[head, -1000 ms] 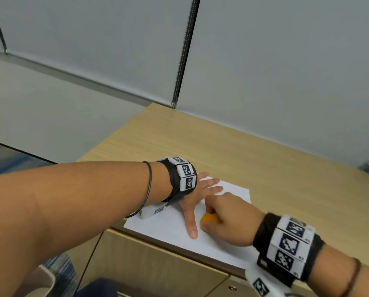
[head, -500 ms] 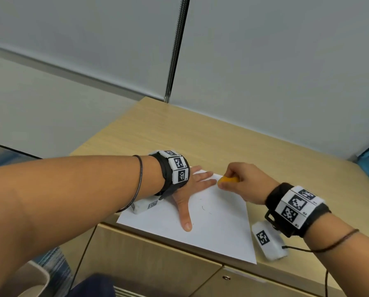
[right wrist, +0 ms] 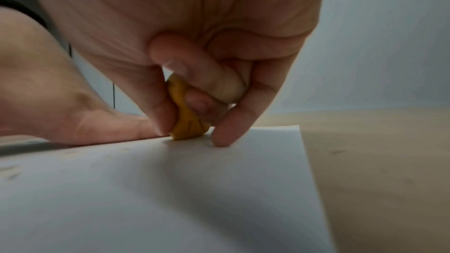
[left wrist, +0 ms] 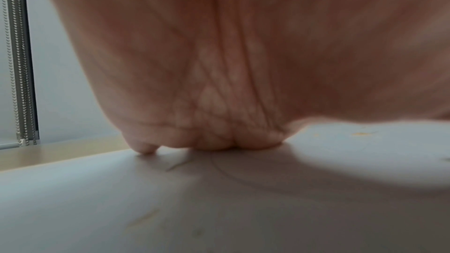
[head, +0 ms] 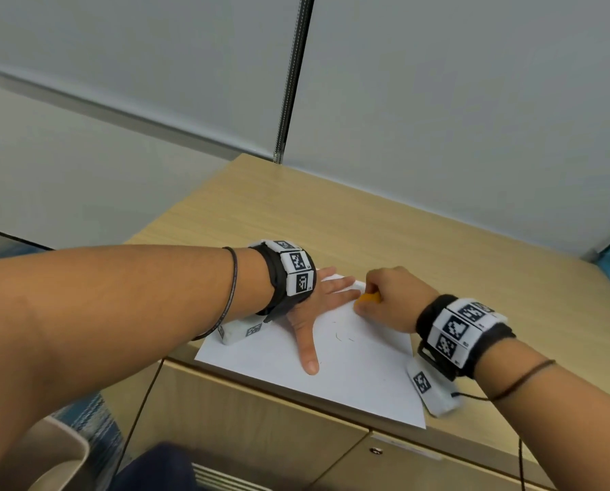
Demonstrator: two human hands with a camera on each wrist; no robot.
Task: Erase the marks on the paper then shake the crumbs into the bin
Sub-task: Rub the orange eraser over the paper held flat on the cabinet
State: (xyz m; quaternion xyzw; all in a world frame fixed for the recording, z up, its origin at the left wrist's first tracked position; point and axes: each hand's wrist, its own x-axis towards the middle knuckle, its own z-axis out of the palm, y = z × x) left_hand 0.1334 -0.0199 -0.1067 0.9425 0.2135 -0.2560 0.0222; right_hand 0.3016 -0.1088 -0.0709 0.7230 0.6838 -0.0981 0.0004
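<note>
- A white rectangular sheet of paper [head: 349, 366] lies flat near the front edge of a light wood-grain desk [head: 438, 249], one corner just reaching that edge.
- The person's left hand [head: 317, 306] lies palm-down on the sheet with fingers spread and straight, thumb pointing back toward the desk's front edge; it presses on the paper and grips nothing.
- From the left wrist view the heel of that palm [left wrist: 219, 84] sits right on the sheet [left wrist: 219, 209], with a few orange specks lying on the white surface to the right.
- The right hand [head: 392, 299] pinches a small orange eraser [head: 369, 298] between thumb and curled fingers, at the far edge of the paper, just beside the left hand's fingertips.
- In the right wrist view the eraser [right wrist: 188, 122] stands with its lower end touching the sheet [right wrist: 170, 199] close to the far corner, and the little finger [right wrist: 231, 128] rests on the paper beside it.
- Faint thin pencil marks [head: 342, 337] show on the sheet between the two hands, a little nearer the front than the eraser.
- A beige bin [head: 48, 462] stands on the floor below the desk's left end, only partly in sight.
- Both wrists wear black bands with black-and-white square markers, and grey wall panels stand behind the desk.
</note>
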